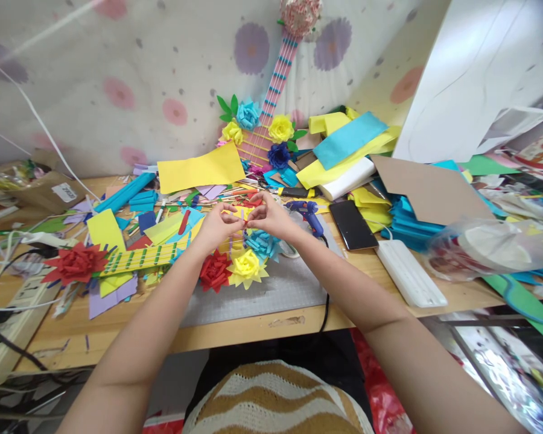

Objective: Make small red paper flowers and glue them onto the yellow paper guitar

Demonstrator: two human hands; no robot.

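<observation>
A yellow paper guitar (138,259) lies across the desk, with a red paper flower (78,263) at its left end. On its body sit another red flower (215,271), a yellow flower (247,267) and a light-blue flower (262,244). Over the body, my left hand (221,226) and my right hand (269,216) meet at the fingertips. Both hands are pinched round a tiny reddish piece (245,223), too small to make out clearly. A blue glue gun (308,216) lies just right of my right hand.
A pink paper guitar (271,96) leans on the back wall. A black phone (353,225), a white power strip (411,274), brown cardboard (434,190) and a plastic bag (493,247) lie to the right. Coloured paper, cables and a cardboard box (38,187) are at the left. A grey mat (271,295) lies in front.
</observation>
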